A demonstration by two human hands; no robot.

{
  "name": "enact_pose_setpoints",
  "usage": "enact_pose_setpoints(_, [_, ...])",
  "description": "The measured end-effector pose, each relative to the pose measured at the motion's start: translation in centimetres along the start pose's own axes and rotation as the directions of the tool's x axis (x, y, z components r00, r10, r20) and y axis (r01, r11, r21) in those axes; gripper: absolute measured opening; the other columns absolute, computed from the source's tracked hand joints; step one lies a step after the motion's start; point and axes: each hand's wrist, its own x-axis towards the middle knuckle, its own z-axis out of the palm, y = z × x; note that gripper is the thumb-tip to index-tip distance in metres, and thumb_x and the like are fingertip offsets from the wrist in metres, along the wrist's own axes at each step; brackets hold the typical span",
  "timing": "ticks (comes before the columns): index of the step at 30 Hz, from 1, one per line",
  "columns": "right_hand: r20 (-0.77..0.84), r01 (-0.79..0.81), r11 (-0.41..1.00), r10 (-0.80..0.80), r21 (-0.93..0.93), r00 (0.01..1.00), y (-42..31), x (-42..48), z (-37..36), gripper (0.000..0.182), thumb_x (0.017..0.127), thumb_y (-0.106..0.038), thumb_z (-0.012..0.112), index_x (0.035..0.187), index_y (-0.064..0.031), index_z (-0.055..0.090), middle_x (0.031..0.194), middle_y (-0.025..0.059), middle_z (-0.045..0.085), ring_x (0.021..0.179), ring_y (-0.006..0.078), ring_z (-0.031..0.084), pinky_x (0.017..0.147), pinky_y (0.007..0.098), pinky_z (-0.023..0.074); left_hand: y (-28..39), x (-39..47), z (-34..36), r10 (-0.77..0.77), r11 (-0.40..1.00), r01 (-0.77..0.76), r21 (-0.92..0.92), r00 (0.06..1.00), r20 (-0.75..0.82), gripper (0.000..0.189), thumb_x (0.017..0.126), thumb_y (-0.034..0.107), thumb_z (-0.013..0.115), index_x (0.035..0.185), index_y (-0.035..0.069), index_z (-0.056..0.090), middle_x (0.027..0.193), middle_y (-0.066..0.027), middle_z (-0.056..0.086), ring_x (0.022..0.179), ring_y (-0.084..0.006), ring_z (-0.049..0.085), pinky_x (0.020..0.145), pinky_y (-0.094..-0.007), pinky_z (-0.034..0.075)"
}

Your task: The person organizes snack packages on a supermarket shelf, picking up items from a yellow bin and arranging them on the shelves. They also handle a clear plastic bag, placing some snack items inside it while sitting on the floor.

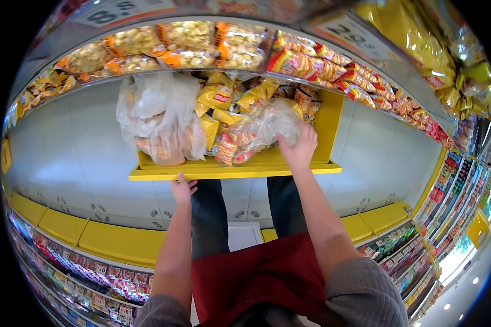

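A yellow drawer (327, 135) is pulled out below a snack shelf, in front of my legs. My right hand (302, 146) has its fingers on a crumpled clear plastic bag (276, 118), with small red and orange snack packets (228, 148) showing in its left end. At the drawer's front board (237, 170), my left hand (183, 189) touches the edge with its thumb, the other fingers apart. A large whitish plastic bag (159, 106) fills the drawer's left side, its contents partly veiled. Loose yellow snack packets (217, 96) lie between the two bags.
Above the drawer, the shelf holds clear packs of pale snacks (188, 39) and red-and-yellow packets (294, 63). Larger yellow bags (413, 39) hang at the upper right. Behind me run closed yellow drawer units (120, 241) and stocked shelves (86, 269). The grey floor (106, 163) bears paw-like marks.
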Motion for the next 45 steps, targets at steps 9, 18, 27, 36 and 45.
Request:
enact_pose_setpoints(9, [0.664,-0.154,0.919,-0.14,0.363,0.735,3.0,-8.1,11.2,0.052,0.081,-0.02,0.07,0.129,-0.0065,0.055,0.108,0.0236,0.067,0.101,0.0399,0.066,0.088,0.049,0.0511,5.0,-8.4,9.0,0.901,0.258,-0.816,0.517,0.396,0.176,0.077,0.074,0.033,0.087,0.133,0.004,0.047,0.13,-0.0153,0.051,0.119,-0.0296,0.048,0.104,-0.0467,0.036])
enact_pose_setpoints(18, [0.331,-0.478,0.755,0.357,0.448,0.874,17.0,2.9,7.5,0.066,0.073,-0.048,0.081,0.122,-0.0071,0.063,0.127,0.0194,0.061,0.116,0.0331,0.06,0.097,0.043,0.0482,-1.6,-5.8,18.5,0.272,-0.354,-0.847,0.397,0.313,0.91,0.03,0.086,0.039,0.07,0.11,0.022,0.076,0.144,-0.0083,0.05,0.144,-0.0343,0.031,0.121,-0.0581,0.014])
enact_pose_setpoints(27, [0.488,-0.661,0.742,0.537,0.116,0.688,24.3,8.5,21.9,0.124,0.06,-0.06,0.087,0.157,-0.0181,0.023,0.154,0.0238,0.031,0.139,0.0396,0.04,0.114,0.0442,0.0383,-1.8,-5.0,20.5,0.451,-0.178,-0.912,0.37,0.258,0.854,0.017,0.076,0.023,0.071,0.088,0.012,0.073,0.122,-0.0082,0.062,0.129,-0.0333,0.048,0.117,-0.0506,0.03])
enact_pose_setpoints(36, [0.368,-0.489,0.857,0.408,0.159,0.835,23.3,4.6,17.2,0.057,0.069,-0.036,0.082,0.117,-0.0106,0.067,0.12,0.011,0.067,0.106,0.0257,0.068,0.091,0.0379,0.0532,-1.8,-5.7,20.2,0.572,-0.099,-0.936,0.337,0.224,0.789,0.019,0.07,0.017,0.075,0.087,0.012,0.07,0.107,-0.0074,0.064,0.113,-0.0316,0.057,0.104,-0.0472,0.043])
enact_pose_setpoints(45, [0.644,-0.63,0.593,0.231,0.501,0.73,26.3,3.0,12.0,0.068,0.064,-0.023,0.086,0.125,-0.0027,0.063,0.12,0.0204,0.065,0.102,0.0304,0.067,0.094,0.0386,0.0522,1.4,-8.1,24.4,0.697,0.087,-0.929,0.359,0.314,0.645,0.029,0.073,0.014,0.078,0.101,0.012,0.068,0.106,-0.0101,0.065,0.106,-0.0336,0.059,0.095,-0.0427,0.046])
